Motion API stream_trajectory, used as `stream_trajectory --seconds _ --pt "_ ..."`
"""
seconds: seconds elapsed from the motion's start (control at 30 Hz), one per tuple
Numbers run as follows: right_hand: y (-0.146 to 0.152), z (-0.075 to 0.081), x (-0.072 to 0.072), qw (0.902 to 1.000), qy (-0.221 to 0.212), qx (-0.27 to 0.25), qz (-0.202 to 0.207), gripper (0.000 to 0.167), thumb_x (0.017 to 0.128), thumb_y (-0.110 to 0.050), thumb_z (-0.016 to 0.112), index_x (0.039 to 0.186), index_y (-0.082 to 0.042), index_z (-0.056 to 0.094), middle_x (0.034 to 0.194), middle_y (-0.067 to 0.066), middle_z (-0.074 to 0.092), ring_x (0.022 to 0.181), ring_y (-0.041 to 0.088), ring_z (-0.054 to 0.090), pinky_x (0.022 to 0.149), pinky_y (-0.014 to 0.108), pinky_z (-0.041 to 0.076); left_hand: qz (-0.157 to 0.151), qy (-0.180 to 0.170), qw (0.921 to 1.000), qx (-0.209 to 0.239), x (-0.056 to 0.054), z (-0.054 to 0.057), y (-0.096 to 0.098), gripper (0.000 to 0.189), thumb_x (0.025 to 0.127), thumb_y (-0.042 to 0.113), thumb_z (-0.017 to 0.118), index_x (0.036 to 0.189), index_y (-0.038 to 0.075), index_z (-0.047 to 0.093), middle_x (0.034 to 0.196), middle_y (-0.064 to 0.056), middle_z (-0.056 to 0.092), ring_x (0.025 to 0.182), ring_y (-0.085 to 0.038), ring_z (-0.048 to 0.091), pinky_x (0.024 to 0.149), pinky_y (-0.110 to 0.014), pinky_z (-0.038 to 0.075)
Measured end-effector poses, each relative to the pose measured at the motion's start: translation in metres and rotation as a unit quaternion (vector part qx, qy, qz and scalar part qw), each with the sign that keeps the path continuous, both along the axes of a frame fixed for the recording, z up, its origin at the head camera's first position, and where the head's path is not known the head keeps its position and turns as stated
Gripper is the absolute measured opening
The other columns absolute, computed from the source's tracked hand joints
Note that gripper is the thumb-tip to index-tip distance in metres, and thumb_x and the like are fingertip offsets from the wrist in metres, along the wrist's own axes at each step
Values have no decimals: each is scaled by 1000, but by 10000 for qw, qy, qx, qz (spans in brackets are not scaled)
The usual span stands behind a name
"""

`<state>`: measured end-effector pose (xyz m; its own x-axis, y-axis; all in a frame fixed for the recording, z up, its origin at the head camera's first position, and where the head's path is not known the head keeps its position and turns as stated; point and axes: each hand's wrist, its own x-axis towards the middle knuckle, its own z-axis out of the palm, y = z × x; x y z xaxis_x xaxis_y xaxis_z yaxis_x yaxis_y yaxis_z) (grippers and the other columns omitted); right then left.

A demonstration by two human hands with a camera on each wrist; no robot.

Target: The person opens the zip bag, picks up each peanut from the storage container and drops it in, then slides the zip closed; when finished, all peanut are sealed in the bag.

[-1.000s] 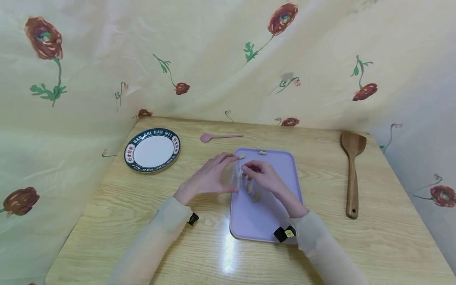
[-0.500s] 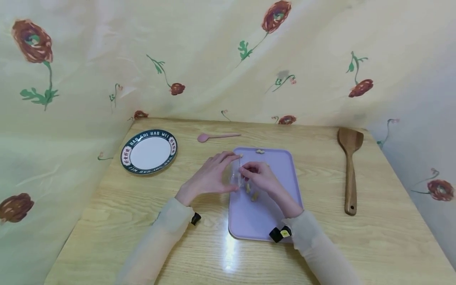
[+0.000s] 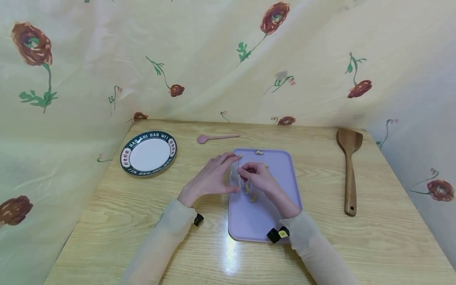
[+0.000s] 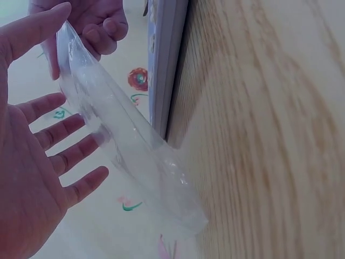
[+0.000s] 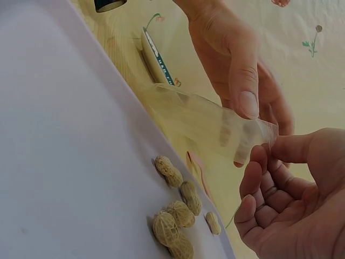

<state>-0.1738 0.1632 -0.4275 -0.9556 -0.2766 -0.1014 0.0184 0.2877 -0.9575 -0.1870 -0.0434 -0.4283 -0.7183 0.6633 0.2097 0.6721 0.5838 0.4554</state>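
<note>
Since a second ago, the right hand (image 3: 260, 177) is edging slightly toward the left hand (image 3: 213, 177). It is pinching the mouth of a clear plastic bag (image 4: 121, 129); the left hand is spreading wide, its thumb touching the film. The bag is hanging between them by the left edge of the lilac tray (image 3: 253, 223), risking slipping or tearing if overstretched. Peanuts (image 5: 165, 229) are lying on the tray.

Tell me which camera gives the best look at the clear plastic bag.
The left wrist view: the clear plastic bag shows large there, along most of its length, creases plain. The right wrist view shows it smaller, pinched at one end by the right hand. The head view gives only a small, faint strip.
</note>
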Motion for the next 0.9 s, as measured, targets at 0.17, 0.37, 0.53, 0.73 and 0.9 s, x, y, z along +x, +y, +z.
stream_trajectory --seconds 0.17,0.37,0.53,0.73,0.9 --pt "1 0 0 10000 3 21 22 23 100 -17 60 96 5 65 77 4 61 73 17 56 67 31 46 -2 -133 9998 146 -1 -2 2 91 80 53 78 154 20 35 152 -4 36 137 -27 38 105 -60 36" --pt "1 0 0 9999 -11 120 41 23 100 -19 61 97 3 66 78 4 62 74 18 57 70 34 47 20 -300 9990 338 0 -3 3 90 82 55 76 153 18 36 152 -4 37 137 -26 39 106 -57 36" --pt "1 0 1 9999 -76 98 16 26 101 -19 60 101 7 64 81 7 63 75 17 58 72 35 48 77 -263 9983 511 0 -3 3 84 85 53 73 151 13 39 151 -7 38 136 -30 41 106 -58 35" --pt "0 2 1 10000 -33 10 14 26 101 -18 60 102 7 65 80 3 64 76 17 58 72 35 49 342 -4 9965 764 0 -3 3 72 91 49 66 146 8 44 144 -9 46 133 -29 44 107 -54 36" --pt "1 2 2 10000 -46 -28 -59 21 101 -17 60 97 3 65 78 5 61 75 19 55 69 31 46 589 -276 9917 1106 1 2 5 61 99 45 57 145 6 46 143 -8 49 133 -28 44 108 -51 36"
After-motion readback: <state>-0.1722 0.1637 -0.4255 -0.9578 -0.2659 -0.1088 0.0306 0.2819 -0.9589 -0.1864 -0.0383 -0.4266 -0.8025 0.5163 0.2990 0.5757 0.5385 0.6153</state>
